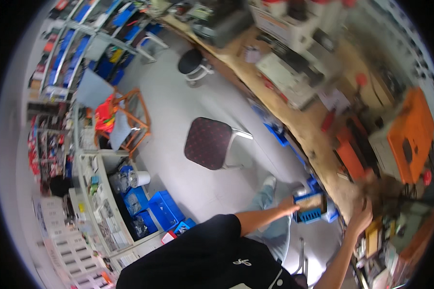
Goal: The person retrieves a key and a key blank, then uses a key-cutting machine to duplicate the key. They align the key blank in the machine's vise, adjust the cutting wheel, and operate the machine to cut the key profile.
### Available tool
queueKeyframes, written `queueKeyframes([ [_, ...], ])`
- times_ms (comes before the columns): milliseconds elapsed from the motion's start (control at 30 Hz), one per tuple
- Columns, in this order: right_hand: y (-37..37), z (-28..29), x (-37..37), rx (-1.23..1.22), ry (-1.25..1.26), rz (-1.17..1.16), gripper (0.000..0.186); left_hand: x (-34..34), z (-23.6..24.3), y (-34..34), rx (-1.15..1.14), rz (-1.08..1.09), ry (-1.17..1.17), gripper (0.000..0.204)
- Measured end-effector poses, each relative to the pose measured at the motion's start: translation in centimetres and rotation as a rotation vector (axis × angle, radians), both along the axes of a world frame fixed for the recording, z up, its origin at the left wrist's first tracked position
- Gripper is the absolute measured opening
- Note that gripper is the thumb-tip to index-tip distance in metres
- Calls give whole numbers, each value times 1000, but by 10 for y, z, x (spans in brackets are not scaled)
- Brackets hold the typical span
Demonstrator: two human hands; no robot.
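Note:
My left hand [289, 206] reaches out from the black sleeve and grips the near end of a small blue bin [307, 208] with something tan inside, held just below the edge of the long wooden workbench [318, 139]. My right hand [361, 217] is raised at the bench's front edge, fingers curled near a dark blurred thing [383, 190]. Motion blur hides what that thing is and whether the hand holds it. Below the bin I see my jeans leg and light shoe [270, 182].
A dark padded stool [208, 142] stands on the grey floor, with a round black stool [191, 61] farther off. Blue bins [165, 208] sit by white shelving [99, 202] at left. Orange machines [410, 130] and boxes crowd the bench.

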State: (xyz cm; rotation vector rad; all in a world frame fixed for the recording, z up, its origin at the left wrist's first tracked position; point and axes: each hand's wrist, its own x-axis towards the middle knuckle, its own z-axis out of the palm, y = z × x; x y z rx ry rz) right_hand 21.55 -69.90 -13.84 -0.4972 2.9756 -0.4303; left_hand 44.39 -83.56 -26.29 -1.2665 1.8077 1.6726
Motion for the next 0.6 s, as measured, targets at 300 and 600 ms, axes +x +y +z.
queueKeyframes([
  [300,29,20,39,-381,-71,-301,22,5,-17,-6,367,228,-27,35],
  [600,5,31,57,-641,16,-319,22,9,-11,10,399,355,-75,33],
])
